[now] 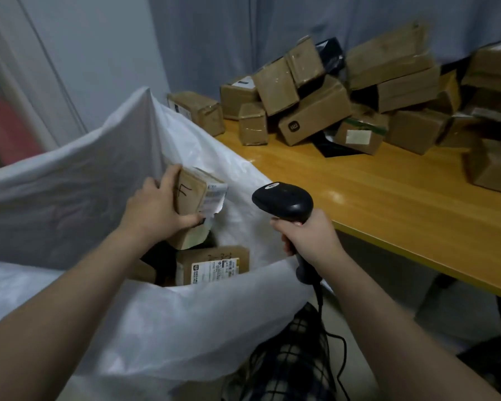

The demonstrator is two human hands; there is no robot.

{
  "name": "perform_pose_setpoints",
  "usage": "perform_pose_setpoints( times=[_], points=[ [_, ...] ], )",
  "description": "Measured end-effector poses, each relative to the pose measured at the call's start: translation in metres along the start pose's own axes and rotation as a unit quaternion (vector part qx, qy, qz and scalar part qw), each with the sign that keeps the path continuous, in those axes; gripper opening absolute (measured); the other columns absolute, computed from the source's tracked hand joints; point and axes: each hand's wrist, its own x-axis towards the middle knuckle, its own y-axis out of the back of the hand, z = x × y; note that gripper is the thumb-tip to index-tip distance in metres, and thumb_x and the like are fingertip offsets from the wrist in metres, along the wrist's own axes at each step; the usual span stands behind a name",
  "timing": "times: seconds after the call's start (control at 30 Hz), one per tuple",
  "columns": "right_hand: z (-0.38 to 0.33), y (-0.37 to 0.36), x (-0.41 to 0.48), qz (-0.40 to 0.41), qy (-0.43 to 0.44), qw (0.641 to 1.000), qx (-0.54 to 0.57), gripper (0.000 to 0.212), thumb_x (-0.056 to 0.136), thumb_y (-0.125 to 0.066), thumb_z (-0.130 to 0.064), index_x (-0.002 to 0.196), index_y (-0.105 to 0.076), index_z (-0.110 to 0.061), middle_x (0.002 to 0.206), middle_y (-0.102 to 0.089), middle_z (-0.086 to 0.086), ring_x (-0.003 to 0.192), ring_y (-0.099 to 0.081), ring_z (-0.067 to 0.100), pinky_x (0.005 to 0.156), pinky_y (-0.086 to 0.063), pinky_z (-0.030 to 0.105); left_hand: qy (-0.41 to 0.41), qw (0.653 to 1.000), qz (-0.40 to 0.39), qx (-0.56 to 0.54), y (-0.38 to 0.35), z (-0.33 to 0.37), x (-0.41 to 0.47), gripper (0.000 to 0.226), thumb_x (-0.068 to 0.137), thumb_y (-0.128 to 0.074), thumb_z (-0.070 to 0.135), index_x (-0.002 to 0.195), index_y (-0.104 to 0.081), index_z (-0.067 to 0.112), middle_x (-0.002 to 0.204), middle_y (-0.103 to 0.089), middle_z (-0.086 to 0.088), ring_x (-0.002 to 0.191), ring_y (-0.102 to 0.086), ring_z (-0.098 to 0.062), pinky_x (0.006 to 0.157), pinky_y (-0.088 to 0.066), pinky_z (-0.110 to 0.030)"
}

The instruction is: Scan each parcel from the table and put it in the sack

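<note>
My left hand (154, 211) grips a small brown parcel (195, 195) with a black pen mark and a loose white label, held over the open mouth of the white sack (104, 157). My right hand (310, 238) holds a black barcode scanner (284, 202) by its handle, its head close to the right of the parcel. Inside the sack lies another brown parcel (214, 264) with a white label facing up. A pile of several brown parcels (313, 111) sits on the yellow wooden table (373, 198) at the back right.
The scanner's black cable (334, 342) hangs down past my checked trouser leg (289, 360). The table's front edge runs diagonally just right of the sack. A black plastic mailer (330, 147) lies among the parcels. A grey curtain hangs behind the table.
</note>
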Motion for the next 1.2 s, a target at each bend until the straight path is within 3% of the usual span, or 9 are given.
perform_pose_setpoints(
  times=[0.1, 0.23, 0.5, 0.67, 0.87, 1.03, 1.2],
  points=[
    [0.002, -0.009, 0.006, 0.004, -0.007, 1.000, -0.018, 0.012, 0.082, -0.071, -0.016, 0.089, -0.065, -0.007, 0.056, -0.059, 0.006, 0.046, -0.058, 0.016, 0.056, -0.050, 0.032, 0.002, 0.991, -0.002, 0.136, -0.015, -0.002, 0.011, 0.106, 0.070, -0.075, 0.054, 0.151, -0.009, 0.032, 0.127, -0.038, -0.022, 0.115, -0.043, -0.042, 0.096, -0.040, -0.049],
    [0.003, -0.015, 0.014, 0.001, -0.014, 0.999, -0.034, 0.010, 0.082, -0.071, -0.017, 0.084, -0.065, -0.009, 0.055, -0.058, 0.003, 0.045, -0.058, 0.017, 0.055, -0.050, 0.033, 0.024, 0.990, -0.056, 0.124, -0.038, 0.005, 0.024, 0.110, 0.077, -0.069, 0.059, 0.152, 0.008, 0.035, 0.151, -0.015, -0.024, 0.137, -0.022, -0.041, 0.110, -0.025, -0.050],
    [0.001, 0.022, 0.021, 0.054, 0.004, 0.998, -0.033, 0.014, 0.081, -0.072, -0.013, 0.083, -0.065, -0.002, 0.056, -0.058, 0.006, 0.044, -0.057, 0.014, 0.052, -0.049, 0.032, -0.135, 0.990, 0.043, 0.023, -0.028, 0.092, 0.034, 0.074, 0.090, -0.059, 0.045, 0.151, -0.023, 0.022, 0.149, -0.032, -0.013, 0.132, -0.034, -0.031, 0.105, -0.035, -0.042],
    [-0.008, 0.087, 0.020, 0.156, 0.011, 0.987, -0.031, 0.026, 0.080, -0.074, -0.016, 0.060, -0.058, -0.009, 0.049, -0.054, 0.005, 0.039, -0.050, 0.010, 0.045, -0.041, 0.019, -0.193, 0.979, 0.047, -0.056, -0.027, 0.158, 0.038, 0.073, 0.090, -0.060, 0.041, 0.151, -0.025, 0.021, 0.143, -0.038, -0.012, 0.128, -0.040, -0.031, 0.103, -0.039, -0.041],
    [-0.015, 0.180, 0.004, 0.252, 0.012, 0.967, 0.024, 0.014, 0.082, -0.072, -0.014, 0.075, -0.063, -0.007, 0.060, -0.056, 0.013, 0.053, -0.054, 0.024, 0.052, -0.047, 0.034, -0.261, 0.962, 0.015, -0.076, -0.044, 0.256, 0.049, 0.073, 0.092, -0.058, 0.043, 0.151, -0.021, 0.023, 0.146, -0.034, -0.007, 0.131, -0.037, -0.027, 0.105, -0.037, -0.038],
    [-0.013, 0.262, -0.005, 0.337, 0.006, 0.940, 0.057, 0.009, 0.083, -0.071, -0.012, 0.083, -0.064, -0.006, 0.062, -0.056, 0.010, 0.054, -0.055, 0.023, 0.054, -0.049, 0.035, -0.323, 0.944, -0.023, -0.068, -0.073, 0.349, 0.058, 0.071, 0.093, -0.056, 0.045, 0.151, -0.022, 0.022, 0.144, -0.034, -0.007, 0.131, -0.037, -0.029, 0.104, -0.038, -0.040],
    [-0.001, 0.354, -0.002, 0.407, -0.013, 0.907, 0.109, 0.014, 0.085, -0.067, -0.011, 0.075, -0.060, -0.006, 0.061, -0.052, 0.012, 0.048, -0.050, 0.021, 0.047, -0.045, 0.031, -0.363, 0.922, -0.073, -0.113, -0.104, 0.461, 0.068, 0.070, 0.093, -0.056, 0.046, 0.150, -0.023, 0.023, 0.143, -0.033, -0.008, 0.130, -0.037, -0.031, 0.104, -0.039, -0.042]
  ],
)
